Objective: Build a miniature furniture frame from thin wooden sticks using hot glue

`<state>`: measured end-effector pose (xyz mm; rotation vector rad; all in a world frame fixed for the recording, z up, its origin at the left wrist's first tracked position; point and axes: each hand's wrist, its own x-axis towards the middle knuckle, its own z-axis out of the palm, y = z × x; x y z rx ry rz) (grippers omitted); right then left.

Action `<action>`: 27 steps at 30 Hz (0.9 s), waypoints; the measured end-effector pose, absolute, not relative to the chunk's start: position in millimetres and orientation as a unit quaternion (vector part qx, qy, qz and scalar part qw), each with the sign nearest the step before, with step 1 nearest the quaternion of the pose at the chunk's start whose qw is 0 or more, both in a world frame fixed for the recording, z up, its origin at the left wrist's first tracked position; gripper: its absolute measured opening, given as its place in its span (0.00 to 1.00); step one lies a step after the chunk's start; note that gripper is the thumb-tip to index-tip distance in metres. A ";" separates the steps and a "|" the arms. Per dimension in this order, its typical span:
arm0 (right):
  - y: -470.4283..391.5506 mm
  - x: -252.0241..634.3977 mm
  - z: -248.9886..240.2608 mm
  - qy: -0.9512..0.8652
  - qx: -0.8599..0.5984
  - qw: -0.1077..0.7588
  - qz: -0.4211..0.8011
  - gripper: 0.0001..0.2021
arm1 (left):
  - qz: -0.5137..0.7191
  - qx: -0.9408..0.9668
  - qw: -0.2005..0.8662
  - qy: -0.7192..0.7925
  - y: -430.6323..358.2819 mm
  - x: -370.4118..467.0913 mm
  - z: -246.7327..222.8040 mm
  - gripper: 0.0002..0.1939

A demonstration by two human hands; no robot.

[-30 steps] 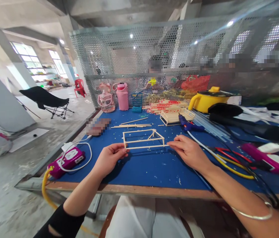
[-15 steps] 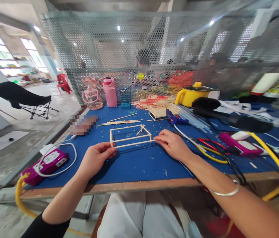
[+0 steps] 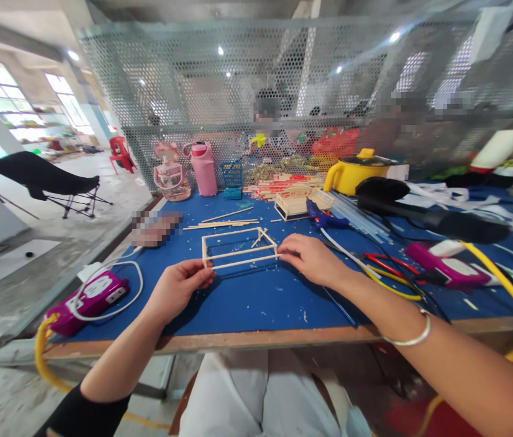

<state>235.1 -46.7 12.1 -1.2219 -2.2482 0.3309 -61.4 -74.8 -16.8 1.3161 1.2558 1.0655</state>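
An open box-shaped frame of thin wooden sticks (image 3: 240,260) is between my hands, just over the blue table mat. My left hand (image 3: 182,284) pinches its near left corner between thumb and fingers. At the right end, my right hand (image 3: 307,257) has its fingertips closed on the near right corner. A short slanted stick crosses the frame's far right corner. Behind it lie several loose wooden sticks (image 3: 222,224). A second, fuller stick model (image 3: 299,205) stands further back, with a blue glue gun (image 3: 324,216) beside it.
Purple power strips lie left (image 3: 85,302) and right (image 3: 447,267), with trailing cables. Red-handled pliers (image 3: 390,262) and clear glue sticks (image 3: 363,217) are on the right. A yellow pot (image 3: 360,173), pink bottle (image 3: 203,170) and mesh screen (image 3: 183,91) stand behind.
My right hand has shifted slightly left and up against the frame's right corner. My left hand keeps its pinch. The whole view has moved a little.
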 end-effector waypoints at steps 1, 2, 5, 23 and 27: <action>-44.5 233.0 13.1 -0.835 -0.456 0.274 0.140 0.04 | 0.441 0.541 0.496 0.517 -74.5 -61.7 -17.1 0.21; -42.1 231.1 12.9 -0.832 -0.458 0.274 0.153 0.04 | 0.442 0.538 0.497 0.518 -74.2 -62.0 -16.9 0.21; -36.8 228.0 7.2 -0.815 -0.464 0.286 0.195 0.06 | 0.445 0.523 0.504 0.524 -74.4 -62.2 -14.3 0.22; -52.2 245.2 20.5 -0.688 -0.447 0.491 0.293 0.11 | 0.381 0.527 0.610 0.453 -27.1 -50.6 39.3 0.16; -55.2 245.6 22.4 -0.710 -0.441 0.471 0.281 0.08 | 0.372 0.497 0.647 0.444 -27.3 -52.5 37.8 0.15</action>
